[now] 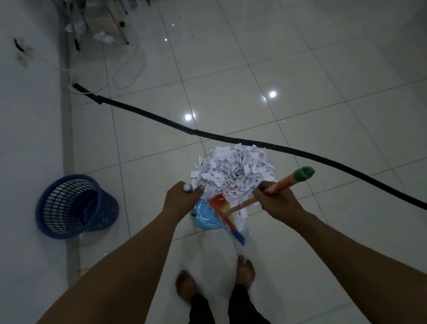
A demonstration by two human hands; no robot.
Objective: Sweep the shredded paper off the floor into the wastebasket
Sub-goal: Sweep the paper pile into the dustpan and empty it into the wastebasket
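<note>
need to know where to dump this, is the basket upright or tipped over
Tipped. The blue basket lies on its side by the wall, its open mouth facing the camera and its base on the right. It looks nearly empty.

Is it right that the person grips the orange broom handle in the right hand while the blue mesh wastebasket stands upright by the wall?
Not quite. The head view shows the blue mesh wastebasket lying tipped on its side by the wall, its opening facing the camera, not upright. The rest holds: the right hand grips the orange broom handle.
</note>
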